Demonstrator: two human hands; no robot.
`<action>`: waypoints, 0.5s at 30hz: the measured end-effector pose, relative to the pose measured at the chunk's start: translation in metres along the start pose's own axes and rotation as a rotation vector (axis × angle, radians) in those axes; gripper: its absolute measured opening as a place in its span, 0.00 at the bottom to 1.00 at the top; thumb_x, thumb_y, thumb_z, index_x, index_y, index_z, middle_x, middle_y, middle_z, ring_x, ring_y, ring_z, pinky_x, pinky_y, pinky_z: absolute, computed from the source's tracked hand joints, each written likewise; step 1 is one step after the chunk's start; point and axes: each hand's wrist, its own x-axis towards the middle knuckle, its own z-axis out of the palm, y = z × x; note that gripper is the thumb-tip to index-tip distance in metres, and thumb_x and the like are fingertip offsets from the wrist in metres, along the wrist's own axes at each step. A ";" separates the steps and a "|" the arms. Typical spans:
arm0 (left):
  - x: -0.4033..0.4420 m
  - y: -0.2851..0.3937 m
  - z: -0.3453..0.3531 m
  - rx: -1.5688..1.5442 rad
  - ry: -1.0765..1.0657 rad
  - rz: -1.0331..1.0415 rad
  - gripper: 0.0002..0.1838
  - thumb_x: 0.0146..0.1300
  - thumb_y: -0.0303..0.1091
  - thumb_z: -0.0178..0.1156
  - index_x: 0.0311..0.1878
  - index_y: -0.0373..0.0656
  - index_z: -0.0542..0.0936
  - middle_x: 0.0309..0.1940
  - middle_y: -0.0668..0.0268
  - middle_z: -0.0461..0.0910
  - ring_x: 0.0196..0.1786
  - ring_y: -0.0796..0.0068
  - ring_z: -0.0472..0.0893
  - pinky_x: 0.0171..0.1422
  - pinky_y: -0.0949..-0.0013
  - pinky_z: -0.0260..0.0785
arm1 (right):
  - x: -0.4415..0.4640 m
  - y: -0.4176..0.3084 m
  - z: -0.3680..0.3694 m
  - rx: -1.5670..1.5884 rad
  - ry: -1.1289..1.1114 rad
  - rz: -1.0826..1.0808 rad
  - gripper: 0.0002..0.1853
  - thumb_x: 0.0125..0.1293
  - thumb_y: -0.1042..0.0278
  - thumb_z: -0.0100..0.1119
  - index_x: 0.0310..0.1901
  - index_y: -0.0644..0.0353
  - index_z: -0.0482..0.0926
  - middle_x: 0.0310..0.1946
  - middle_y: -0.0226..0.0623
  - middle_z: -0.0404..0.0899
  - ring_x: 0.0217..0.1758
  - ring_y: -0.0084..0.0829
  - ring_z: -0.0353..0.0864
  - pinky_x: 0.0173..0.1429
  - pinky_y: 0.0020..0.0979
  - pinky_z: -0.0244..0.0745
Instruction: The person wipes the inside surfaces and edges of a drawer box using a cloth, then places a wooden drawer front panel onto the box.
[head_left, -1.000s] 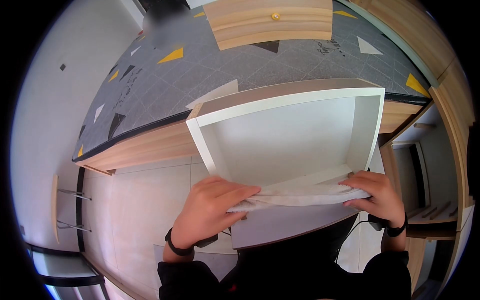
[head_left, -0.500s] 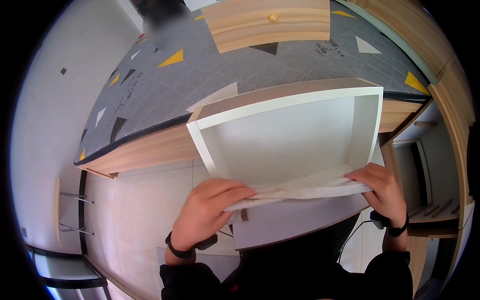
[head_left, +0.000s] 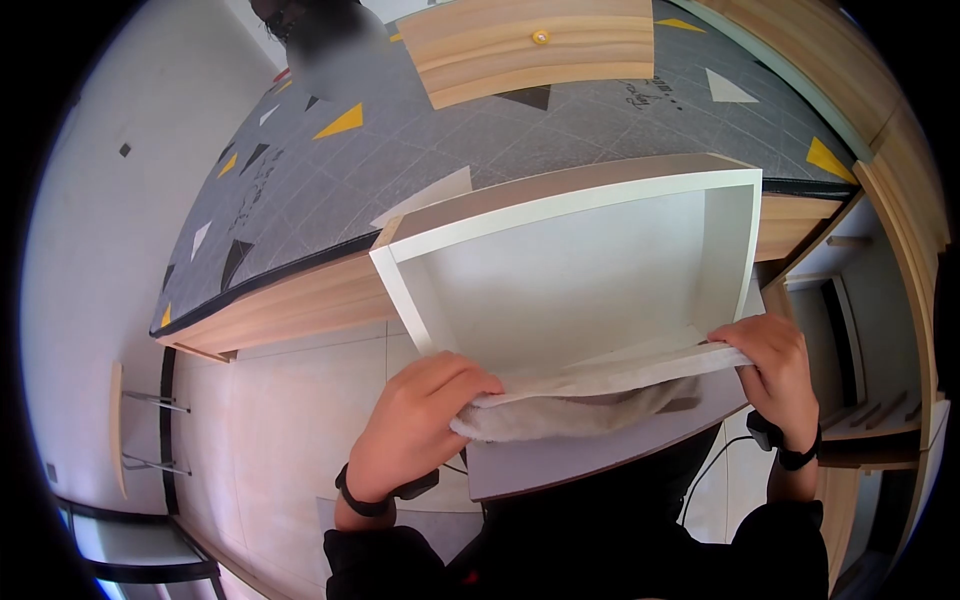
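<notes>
A greyish-white cloth (head_left: 565, 415) is stretched between my two hands, along the near side of a white drawer (head_left: 575, 208). My left hand (head_left: 420, 415) pinches the cloth's left end by the drawer's near left corner. At the near right corner, my right hand (head_left: 778, 365) grips the other end. The cloth's middle hangs in a loose fold over a lilac-grey board (head_left: 530, 470) that lies in front of the drawer, close to my body. The cloth hides the drawer's near edge. Inside the drawer, the pale bottom shows.
Behind the drawer is a bed with a grey patterned mattress (head_left: 330, 190). A wooden drawer front with a yellow knob (head_left: 540, 38) rests on it. Another person (head_left: 330, 40) is at the far left. Open wooden shelving (head_left: 840, 330) stands at my right.
The cloth's lower part has dropped into a wider fold over the board. My right hand has moved slightly up and to the right. More of the other person's head shows.
</notes>
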 end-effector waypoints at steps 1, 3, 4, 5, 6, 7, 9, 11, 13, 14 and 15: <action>0.000 0.000 0.001 -0.004 0.005 0.000 0.21 0.43 0.17 0.67 0.44 0.40 0.83 0.38 0.61 0.81 0.40 0.58 0.81 0.45 0.64 0.75 | -0.002 0.001 0.001 0.011 -0.018 0.025 0.22 0.44 0.87 0.59 0.44 0.59 0.85 0.32 0.43 0.85 0.35 0.46 0.84 0.40 0.41 0.77; -0.001 -0.001 0.002 -0.008 0.009 0.000 0.21 0.43 0.17 0.67 0.44 0.40 0.82 0.37 0.61 0.80 0.40 0.58 0.81 0.45 0.63 0.75 | -0.005 0.003 0.002 0.022 -0.035 0.049 0.22 0.44 0.86 0.60 0.44 0.59 0.85 0.32 0.43 0.85 0.34 0.46 0.84 0.39 0.41 0.77; -0.001 -0.002 0.003 -0.015 0.007 -0.001 0.23 0.42 0.16 0.66 0.46 0.42 0.83 0.37 0.61 0.79 0.40 0.58 0.80 0.44 0.64 0.74 | -0.006 0.004 0.002 0.020 -0.046 0.051 0.23 0.44 0.86 0.60 0.46 0.58 0.86 0.30 0.44 0.84 0.32 0.45 0.83 0.38 0.40 0.76; -0.001 -0.003 0.003 -0.022 0.005 -0.001 0.25 0.42 0.16 0.64 0.48 0.44 0.84 0.37 0.62 0.78 0.39 0.58 0.80 0.43 0.64 0.74 | -0.007 0.004 0.003 0.019 -0.057 0.054 0.24 0.44 0.86 0.60 0.47 0.58 0.86 0.29 0.45 0.84 0.30 0.44 0.83 0.36 0.38 0.76; -0.001 -0.002 0.002 -0.022 0.005 -0.002 0.25 0.42 0.16 0.64 0.48 0.44 0.84 0.37 0.62 0.78 0.39 0.58 0.80 0.43 0.64 0.74 | -0.009 0.005 0.002 0.020 -0.057 0.054 0.24 0.44 0.86 0.60 0.47 0.58 0.86 0.29 0.45 0.84 0.30 0.44 0.83 0.36 0.38 0.76; -0.002 -0.001 0.000 -0.032 -0.089 0.002 0.28 0.42 0.15 0.63 0.50 0.47 0.84 0.37 0.63 0.77 0.39 0.59 0.79 0.42 0.65 0.73 | -0.012 0.005 0.001 0.045 -0.100 0.132 0.25 0.46 0.87 0.58 0.48 0.57 0.86 0.28 0.46 0.82 0.28 0.42 0.82 0.34 0.36 0.75; -0.001 0.003 -0.002 -0.041 -0.184 0.005 0.30 0.41 0.14 0.61 0.51 0.50 0.85 0.37 0.63 0.75 0.39 0.59 0.78 0.41 0.65 0.72 | -0.012 0.002 -0.001 0.072 -0.143 0.211 0.25 0.48 0.87 0.57 0.50 0.57 0.86 0.26 0.47 0.80 0.26 0.40 0.82 0.33 0.34 0.74; 0.001 0.009 -0.001 0.077 -0.412 0.096 0.35 0.41 0.13 0.58 0.55 0.56 0.85 0.38 0.65 0.74 0.38 0.59 0.77 0.40 0.66 0.70 | -0.007 -0.007 -0.002 0.294 -0.097 0.441 0.26 0.54 0.88 0.52 0.52 0.56 0.85 0.22 0.48 0.76 0.22 0.30 0.80 0.29 0.29 0.72; 0.003 0.010 0.002 0.083 -0.443 0.102 0.35 0.43 0.14 0.59 0.57 0.57 0.84 0.39 0.64 0.73 0.39 0.58 0.77 0.41 0.64 0.71 | -0.007 -0.007 -0.002 0.414 -0.056 0.475 0.24 0.56 0.86 0.51 0.53 0.59 0.84 0.25 0.47 0.78 0.26 0.28 0.81 0.33 0.29 0.73; 0.004 0.010 0.003 0.089 -0.472 0.107 0.35 0.46 0.14 0.61 0.59 0.57 0.82 0.40 0.63 0.73 0.41 0.57 0.77 0.42 0.62 0.72 | -0.008 -0.007 -0.002 0.534 -0.017 0.507 0.22 0.58 0.85 0.51 0.53 0.61 0.84 0.28 0.46 0.80 0.30 0.25 0.82 0.37 0.28 0.74; 0.004 0.006 0.006 0.091 -0.473 0.108 0.35 0.46 0.14 0.61 0.59 0.57 0.82 0.40 0.63 0.73 0.41 0.57 0.77 0.42 0.62 0.72 | -0.012 -0.007 -0.001 0.535 -0.015 0.507 0.22 0.58 0.85 0.51 0.53 0.61 0.84 0.28 0.46 0.80 0.30 0.25 0.82 0.37 0.28 0.74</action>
